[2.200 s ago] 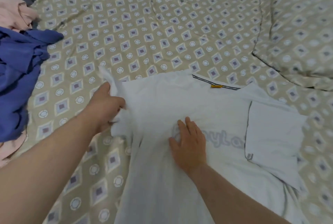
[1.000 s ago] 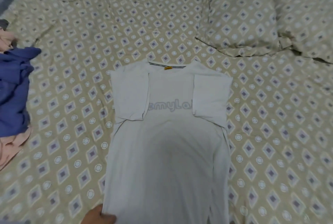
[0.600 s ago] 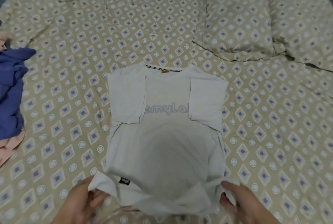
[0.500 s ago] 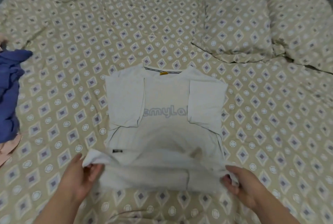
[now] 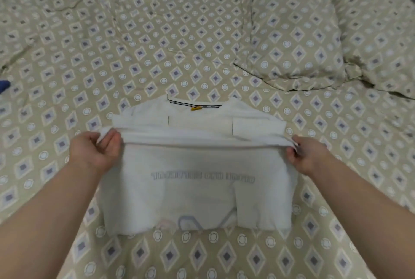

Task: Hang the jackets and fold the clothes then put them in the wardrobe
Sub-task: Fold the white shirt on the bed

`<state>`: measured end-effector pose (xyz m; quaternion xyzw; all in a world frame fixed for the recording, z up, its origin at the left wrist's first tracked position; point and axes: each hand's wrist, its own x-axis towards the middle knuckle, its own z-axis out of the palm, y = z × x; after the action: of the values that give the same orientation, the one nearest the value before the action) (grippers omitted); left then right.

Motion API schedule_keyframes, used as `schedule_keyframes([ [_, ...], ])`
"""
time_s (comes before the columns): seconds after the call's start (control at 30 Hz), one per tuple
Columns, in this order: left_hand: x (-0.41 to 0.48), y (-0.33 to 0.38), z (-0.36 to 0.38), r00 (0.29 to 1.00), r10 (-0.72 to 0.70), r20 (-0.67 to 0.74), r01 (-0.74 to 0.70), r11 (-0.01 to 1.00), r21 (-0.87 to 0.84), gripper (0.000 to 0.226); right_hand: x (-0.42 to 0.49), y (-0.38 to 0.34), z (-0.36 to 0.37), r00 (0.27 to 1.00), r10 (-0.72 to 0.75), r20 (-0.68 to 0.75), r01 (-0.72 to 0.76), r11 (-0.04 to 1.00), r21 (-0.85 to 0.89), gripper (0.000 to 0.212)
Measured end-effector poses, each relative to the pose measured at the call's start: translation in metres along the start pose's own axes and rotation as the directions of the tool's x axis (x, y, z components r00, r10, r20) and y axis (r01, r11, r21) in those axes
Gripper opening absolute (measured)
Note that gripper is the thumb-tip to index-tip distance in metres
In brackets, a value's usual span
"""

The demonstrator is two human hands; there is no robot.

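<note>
Setting: a bed under a tan sheet printed with diamonds and rings; two pillows in matching cases lie at the far right.

Garment: a white T-shirt lies on the sheet in front of the person, collar farthest from them, a small yellow tab at the neck seam.

Sleeves: both are turned inward over the chest, which squares the sides so the shirt can fold into a neat rectangle.

Fold in hand: the bottom half is doubled up over the body, and its hem edge is carried toward the collar, stretched in a straight line between the two hands. Reversed lettering shows faintly through the raised layer, so its inner face appears to be uppermost.

Why held so: gripping both corners at once keeps the edge taut and level, likely so the layer lands flat and square to the shoulders.

Left hand: curled closed, thumb and fingers pinching the left corner of the hem edge; cloth bunches slightly above the knuckles.

Right hand: likewise closed, the right corner nipped between thumb and fingertips; the rest of the hand is clear of the cloth.

Progress (judgement): the fold is nearly finished; the edge has yet to be laid down, and the shirt is not yet in the wardrobe, which is out of view.

Other: a sliver of blue fabric shows at the left margin.
</note>
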<state>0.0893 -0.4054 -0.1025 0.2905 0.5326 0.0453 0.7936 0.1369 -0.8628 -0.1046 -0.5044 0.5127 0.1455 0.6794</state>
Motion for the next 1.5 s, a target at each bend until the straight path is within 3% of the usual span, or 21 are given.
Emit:
schedule_keyframes([
  [0.23,0.039,0.033,0.065,0.969,0.146,0.201,-0.138,0.989,-0.055,0.006,0.029,-0.065,0.057,0.975,-0.185,0.122,0.165,0.974,0.153,0.017],
  [0.3,0.050,0.022,0.065,0.972,0.162,0.171,-0.175,0.982,0.066,0.012,0.039,-0.055,0.055,0.977,-0.196,0.089,0.194,0.981,0.026,0.018],
  [0.33,0.053,0.013,0.058,0.971,0.185,0.153,-0.208,0.966,0.154,0.019,0.042,-0.043,0.050,0.974,-0.219,0.062,0.225,0.964,-0.140,0.019],
  [0.4,0.057,-0.008,0.029,0.938,0.332,0.102,-0.342,0.831,0.439,0.038,0.047,-0.007,0.031,0.945,-0.324,0.037,0.282,0.757,-0.589,0.032],
  [0.43,0.056,-0.019,0.009,0.904,0.419,0.087,-0.375,0.675,0.635,0.046,0.047,0.015,0.019,0.927,-0.373,0.044,0.289,0.634,-0.717,0.043],
  [0.47,0.053,-0.031,-0.015,0.873,0.481,0.076,-0.346,0.503,0.792,0.050,0.044,0.038,0.007,0.924,-0.382,0.029,0.266,0.584,-0.767,0.053],
  [0.5,0.047,-0.044,-0.040,0.862,0.505,0.044,-0.278,0.397,0.875,0.051,0.038,0.061,-0.005,0.931,-0.365,0.004,0.239,0.602,-0.762,0.059],
  [0.53,0.040,-0.056,-0.063,0.868,0.496,-0.008,-0.216,0.393,0.894,0.050,0.033,0.083,-0.016,0.937,-0.348,-0.023,0.218,0.637,-0.739,0.059],
  [0.6,0.024,-0.076,-0.096,0.890,0.450,-0.079,-0.142,0.436,0.889,0.044,0.018,0.120,-0.034,0.942,-0.330,-0.064,0.187,0.673,-0.716,0.048],
  [0.7,0.012,-0.090,-0.120,0.941,0.339,-0.012,-0.171,0.503,0.848,0.027,-0.002,0.156,-0.056,0.911,-0.412,-0.019,0.280,0.652,-0.704,0.025],
  [0.77,0.001,-0.090,-0.125,0.964,0.263,0.026,-0.178,0.574,0.800,0.016,-0.011,0.164,-0.067,0.876,-0.483,0.001,0.355,0.642,-0.680,0.023],
  [0.9,-0.013,-0.078,-0.125,0.993,0.103,0.058,-0.115,0.733,0.670,0.016,-0.016,0.156,-0.072,0.893,-0.450,-0.032,0.364,0.760,-0.539,0.013],
  [1.0,-0.019,-0.062,-0.122,0.994,0.035,0.100,-0.085,0.833,0.546,0.013,-0.011,0.136,-0.073,0.965,-0.251,-0.073,0.237,0.959,-0.158,0.017],
  [1.07,-0.016,-0.047,-0.130,0.995,-0.035,0.098,0.003,0.953,0.302,0.022,-0.010,0.121,-0.085,0.993,-0.114,-0.022,0.116,0.983,0.142,0.022],
  [1.13,-0.012,-0.038,-0.146,0.992,-0.124,0.006,0.122,0.982,0.142,0.035,-0.009,0.116,-0.103,0.999,0.009,-0.036,0.002,0.957,0.290,0.032],
  [1.2,-0.009,-0.045,-0.162,0.973,-0.201,-0.114,0.217,0.965,0.148,0.040,-0.009,0.128,-0.116,0.990,0.108,-0.090,-0.083,0.966,0.245,0.038],
  [1.27,-0.009,-0.063,-0.172,0.963,-0.195,-0.186,0.226,0.960,0.164,0.036,-0.012,0.139,-0.117,0.988,0.115,-0.107,-0.098,0.983,0.153,0.037],
  [1.4,-0.021,-0.080,-0.163,0.983,-0.137,-0.119,0.159,0.968,0.193,0.016,-0.022,0.139,-0.106,0.991,0.133,-0.011,-0.130,0.983,0.133,0.021],
  [1.5,-0.023,-0.073,-0.156,0.977,-0.188,-0.099,0.210,0.918,0.335,0.013,-0.027,0.132,-0.107,0.986,0.167,0.024,-0.168,0.985,0.050,0.010],
])
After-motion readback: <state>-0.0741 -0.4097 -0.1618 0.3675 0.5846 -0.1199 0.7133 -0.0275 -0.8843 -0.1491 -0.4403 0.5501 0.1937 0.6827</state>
